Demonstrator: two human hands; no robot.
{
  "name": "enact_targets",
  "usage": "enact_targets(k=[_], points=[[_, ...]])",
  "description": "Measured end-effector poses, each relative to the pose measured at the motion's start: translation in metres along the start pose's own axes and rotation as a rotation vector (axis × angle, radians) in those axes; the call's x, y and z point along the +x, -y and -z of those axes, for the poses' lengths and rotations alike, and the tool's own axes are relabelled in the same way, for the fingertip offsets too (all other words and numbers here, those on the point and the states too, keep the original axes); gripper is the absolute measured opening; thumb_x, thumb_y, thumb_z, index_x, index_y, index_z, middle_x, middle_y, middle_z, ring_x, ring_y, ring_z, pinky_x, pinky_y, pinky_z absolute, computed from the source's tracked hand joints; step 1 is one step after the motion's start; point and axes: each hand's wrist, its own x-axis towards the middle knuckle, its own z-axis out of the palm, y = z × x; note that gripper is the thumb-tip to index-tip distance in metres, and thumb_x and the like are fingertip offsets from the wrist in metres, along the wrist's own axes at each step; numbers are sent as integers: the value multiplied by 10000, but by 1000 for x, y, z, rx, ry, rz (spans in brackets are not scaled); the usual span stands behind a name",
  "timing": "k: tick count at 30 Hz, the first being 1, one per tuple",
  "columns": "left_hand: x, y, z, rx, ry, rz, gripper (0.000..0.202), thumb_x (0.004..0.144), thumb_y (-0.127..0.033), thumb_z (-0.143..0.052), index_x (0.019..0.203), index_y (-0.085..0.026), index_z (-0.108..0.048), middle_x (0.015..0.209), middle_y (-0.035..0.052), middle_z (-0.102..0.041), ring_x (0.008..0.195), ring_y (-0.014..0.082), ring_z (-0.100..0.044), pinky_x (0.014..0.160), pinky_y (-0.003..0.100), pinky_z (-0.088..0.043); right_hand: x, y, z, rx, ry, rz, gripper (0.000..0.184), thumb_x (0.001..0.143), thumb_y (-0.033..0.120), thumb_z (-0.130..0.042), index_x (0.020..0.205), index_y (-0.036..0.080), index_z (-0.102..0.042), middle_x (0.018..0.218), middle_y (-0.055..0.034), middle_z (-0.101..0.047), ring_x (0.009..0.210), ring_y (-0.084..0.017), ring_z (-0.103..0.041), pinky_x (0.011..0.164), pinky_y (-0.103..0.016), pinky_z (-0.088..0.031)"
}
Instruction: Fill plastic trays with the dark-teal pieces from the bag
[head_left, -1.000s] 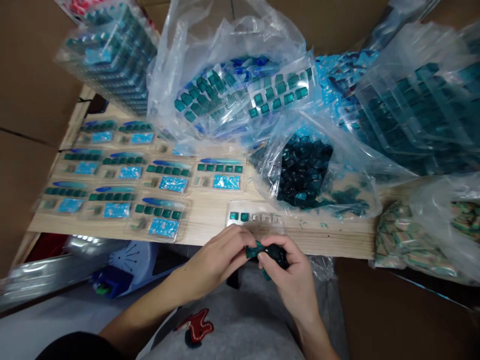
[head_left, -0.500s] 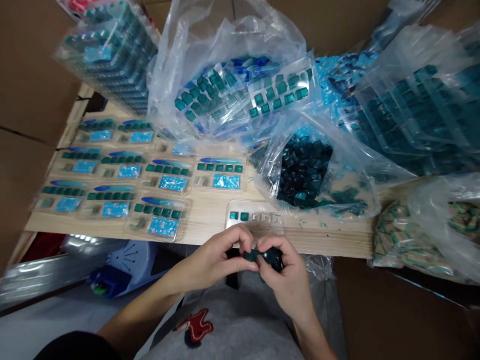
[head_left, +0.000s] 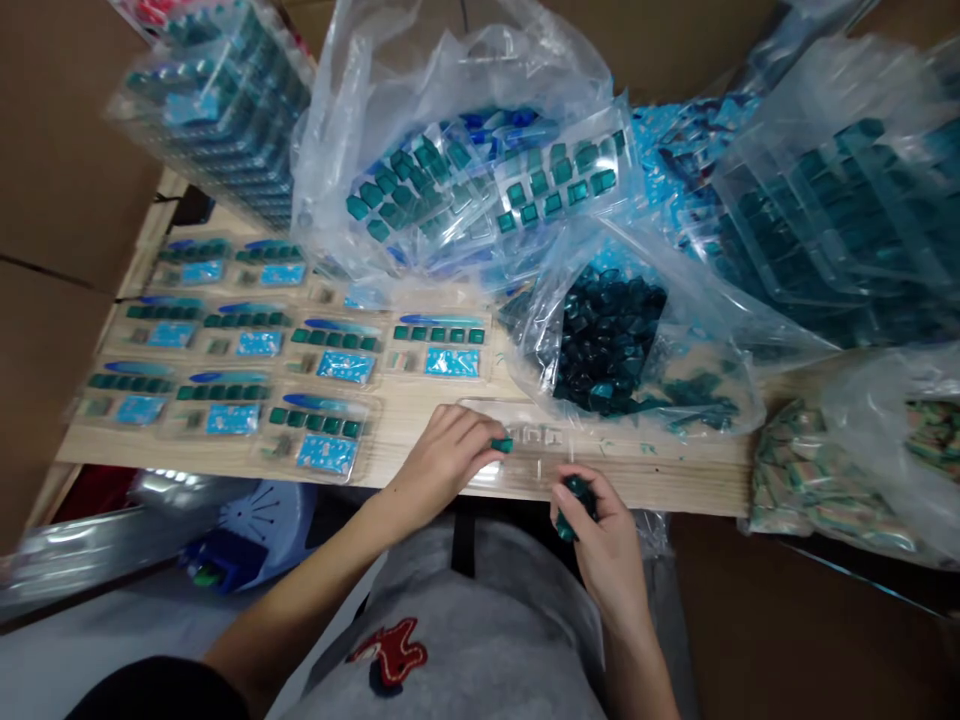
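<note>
My left hand [head_left: 442,460] is over the left part of a clear plastic blister tray [head_left: 529,475] at the front of the table. Its thumb and fingertips pinch a small green square plastic piece [head_left: 503,444]. Square moulded hollows show to the right of it, while the tray's left side is hidden under the hand. Near the tray's front right corner, my right hand [head_left: 611,550] curls around several dark green plastic pieces [head_left: 576,505]. Behind the tray, an open clear bag [head_left: 611,340] holds a heap of similar dark green pieces.
Filled blister trays [head_left: 328,440] with green squares, blue sticks and blue packets stand in rows at left. Behind them rises a tall stack of trays [head_left: 225,120]. A large plastic bag [head_left: 450,80] lies at the back, and a bag of striped pieces [head_left: 802,480] at right.
My hands have parted. The left has carried one green piece forward and left over the tray; the right has moved slightly right, still holding its handful.
</note>
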Motion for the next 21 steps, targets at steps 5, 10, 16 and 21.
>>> enact_targets(k=[5, 10, 16, 21], points=[[15, 10, -22, 247, 19, -87, 184, 926, -312, -540, 914, -144, -615, 829, 49, -684, 783, 205, -538, 728, 323, -371, 4, -5, 6, 56, -7, -8, 348, 758, 434, -720, 1025, 213, -685, 672, 29, -610, 600, -124, -520, 596, -261, -398], [16, 10, -30, 352, 122, -54, 177, 888, -312, -600, 869, -139, -630, 849, 71, -681, 798, 226, -546, 738, 343, -370, 6, -3, 3, 121, 35, -21, 392, 779, 398, -707, 1135, 235, -688, 743, 17, -631, 641, -118, -529, 634, -263, -411], [14, -7, -9, -255, 103, 99, 229, 948, -338, -503, 1108, -195, -581, 1032, 70, -659, 972, 205, -573, 836, 344, -428, 5, 8, -8, 148, 174, 14, 378, 806, 336, -654, 1174, 256, -687, 747, 16, -656, 588, -106, -543, 619, -265, -447], [14, -30, 9, -675, 185, 199, 187, 929, -245, -545, 1111, -230, -585, 1070, 49, -607, 939, 150, -587, 806, 264, -465, -1, 29, -19, -75, 116, 174, 399, 779, 257, -621, 1172, 285, -686, 1129, -23, -718, 1033, -215, -641, 920, -367, -480]])
